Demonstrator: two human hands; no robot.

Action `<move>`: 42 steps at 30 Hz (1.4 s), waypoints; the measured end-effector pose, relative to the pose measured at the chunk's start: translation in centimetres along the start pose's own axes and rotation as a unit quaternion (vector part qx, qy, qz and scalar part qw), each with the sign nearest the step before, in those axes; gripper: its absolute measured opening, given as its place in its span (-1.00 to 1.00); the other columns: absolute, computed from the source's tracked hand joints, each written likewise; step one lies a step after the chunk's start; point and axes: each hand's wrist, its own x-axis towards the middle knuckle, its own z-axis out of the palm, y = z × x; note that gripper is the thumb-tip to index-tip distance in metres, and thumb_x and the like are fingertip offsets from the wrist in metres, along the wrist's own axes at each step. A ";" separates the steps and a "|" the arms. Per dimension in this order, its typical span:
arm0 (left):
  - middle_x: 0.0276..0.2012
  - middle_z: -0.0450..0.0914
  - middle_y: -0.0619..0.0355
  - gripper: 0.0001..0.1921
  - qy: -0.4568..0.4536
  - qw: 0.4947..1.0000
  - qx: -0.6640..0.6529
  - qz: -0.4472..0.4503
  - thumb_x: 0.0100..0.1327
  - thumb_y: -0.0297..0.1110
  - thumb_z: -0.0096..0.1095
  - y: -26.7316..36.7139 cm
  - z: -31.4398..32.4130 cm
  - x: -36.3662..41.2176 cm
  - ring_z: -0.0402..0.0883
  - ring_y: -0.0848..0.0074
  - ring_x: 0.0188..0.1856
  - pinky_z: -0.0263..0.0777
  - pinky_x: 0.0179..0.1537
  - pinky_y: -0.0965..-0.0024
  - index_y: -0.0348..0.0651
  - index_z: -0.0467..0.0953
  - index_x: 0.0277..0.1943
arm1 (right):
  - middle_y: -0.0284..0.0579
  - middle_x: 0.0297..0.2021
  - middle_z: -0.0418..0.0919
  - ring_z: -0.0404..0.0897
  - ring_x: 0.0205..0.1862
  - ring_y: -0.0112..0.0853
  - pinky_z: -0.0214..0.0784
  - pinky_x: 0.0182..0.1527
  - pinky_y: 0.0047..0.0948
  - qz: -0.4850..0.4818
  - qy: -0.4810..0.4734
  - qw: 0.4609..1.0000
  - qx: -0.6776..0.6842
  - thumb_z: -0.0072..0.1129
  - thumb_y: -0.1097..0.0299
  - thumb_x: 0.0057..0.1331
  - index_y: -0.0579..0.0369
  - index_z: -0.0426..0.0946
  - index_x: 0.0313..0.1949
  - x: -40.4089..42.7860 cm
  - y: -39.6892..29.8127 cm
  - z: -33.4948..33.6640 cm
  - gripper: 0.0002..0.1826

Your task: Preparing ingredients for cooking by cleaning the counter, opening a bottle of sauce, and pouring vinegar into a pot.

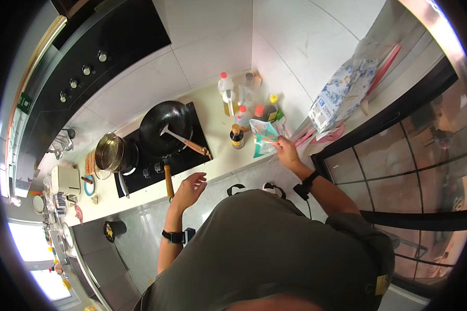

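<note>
My right hand [288, 152] grips the edge of a teal and white plastic packet [263, 130] at the right end of the counter, beside several sauce bottles. A dark bottle with an orange-brown cap [237, 137] stands just left of the packet. My left hand [191, 190] hangs empty in front of the counter edge, its fingers loosely curved and apart. It is near the wooden handle [168, 180] of a black wok [165, 126] on the hob. Across the wok rests a metal spatula [185, 142], its wooden handle reaching past the rim.
A metal pan [109, 151] sits on the hob's left side. At the back of the counter stands an oil bottle with a red cap [225, 83]. A blue floral bag [342, 95] is at the right, beside a black-framed glass door [389, 155]. A bin [115, 230] is on the floor.
</note>
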 end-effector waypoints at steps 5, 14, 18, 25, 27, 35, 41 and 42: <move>-0.07 0.73 -0.03 -0.64 -0.059 0.998 -0.003 0.029 0.36 -0.42 0.30 2.6 1.0 2.0 0.74 0.34 -0.05 0.61 0.02 0.33 -0.33 0.56 0.17 | 0.08 -0.30 0.67 0.66 -0.30 -0.24 0.47 -0.20 -0.36 0.013 0.000 0.999 0.049 0.19 0.49 0.40 0.24 0.64 0.00 -2.0 -4.8 -5.0 -0.79; 0.36 0.36 -0.02 -0.13 -0.302 0.933 -0.179 0.075 0.31 -0.22 0.48 10.3 7.9 9.4 0.41 0.32 0.35 0.38 0.35 0.21 -0.17 0.08 0.54 | -0.26 -0.23 0.72 0.59 -0.24 -0.59 0.48 -0.16 -0.50 0.094 -0.034 0.966 0.239 0.23 0.52 0.41 0.24 0.66 -0.04 -3.3 -8.0 -14.3 -0.83; 0.49 0.20 -0.06 0.07 -0.257 0.921 -0.133 0.262 0.14 -0.14 0.63 15.7 8.3 11.3 0.13 0.23 0.55 0.08 0.52 0.13 -0.18 0.02 0.57 | -0.21 -0.20 0.72 0.64 -0.17 -0.56 0.49 -0.11 -0.51 0.076 -0.002 0.952 0.298 0.23 0.57 0.39 0.24 0.64 -0.03 -2.8 -11.1 -16.8 -0.82; 0.31 0.52 0.00 0.00 -0.306 0.863 -0.149 0.372 0.03 -0.13 0.72 21.0 6.0 11.2 0.47 0.31 0.33 0.29 0.39 0.19 -0.19 0.26 0.48 | -0.26 0.00 0.67 0.62 0.04 -0.50 0.49 0.11 -0.40 0.051 -0.100 0.972 0.206 0.11 0.71 0.32 0.22 0.58 0.08 -1.8 -12.9 -16.6 -0.65; 0.21 0.61 0.04 -0.09 -0.322 0.862 -0.134 0.369 0.06 -0.10 0.70 21.0 5.6 10.5 0.56 0.35 0.24 0.39 0.33 0.22 -0.18 0.35 0.43 | -0.24 -0.01 0.65 0.62 0.07 -0.47 0.50 0.15 -0.35 0.139 -0.075 0.939 0.306 -0.01 0.78 0.28 0.22 0.56 0.09 -1.3 -14.1 -15.4 -0.58; 0.22 0.60 0.01 -0.18 -0.210 0.914 -0.103 0.331 0.13 -0.09 0.65 21.2 1.9 7.9 0.54 0.38 0.27 0.38 0.34 0.25 -0.26 0.40 0.36 | -0.31 -0.16 0.65 0.62 -0.05 -0.53 0.50 0.08 -0.45 0.091 -0.059 0.926 0.362 0.20 0.58 0.41 0.18 0.57 -0.06 1.6 -18.3 -13.7 -0.86; 0.20 0.58 -0.04 -0.23 -0.208 0.920 -0.188 0.275 0.16 -0.11 0.63 19.8 1.0 7.8 0.56 0.34 0.24 0.41 0.30 0.28 -0.34 0.40 0.32 | -0.20 0.03 0.61 0.56 0.07 -0.49 0.41 0.19 -0.44 0.021 -0.104 0.959 0.264 0.14 0.64 0.42 0.18 0.48 0.26 4.1 -22.0 -12.3 -0.57; 0.18 0.59 0.00 -0.25 -0.219 0.921 -0.179 0.269 0.17 -0.14 0.62 19.2 1.1 8.2 0.55 0.38 0.20 0.42 0.27 0.29 -0.32 0.40 0.32 | -0.15 0.12 0.56 0.54 0.13 -0.43 0.38 0.23 -0.41 0.022 -0.144 0.966 0.215 0.14 0.62 0.43 0.16 0.38 0.37 4.4 -23.0 -12.6 -0.48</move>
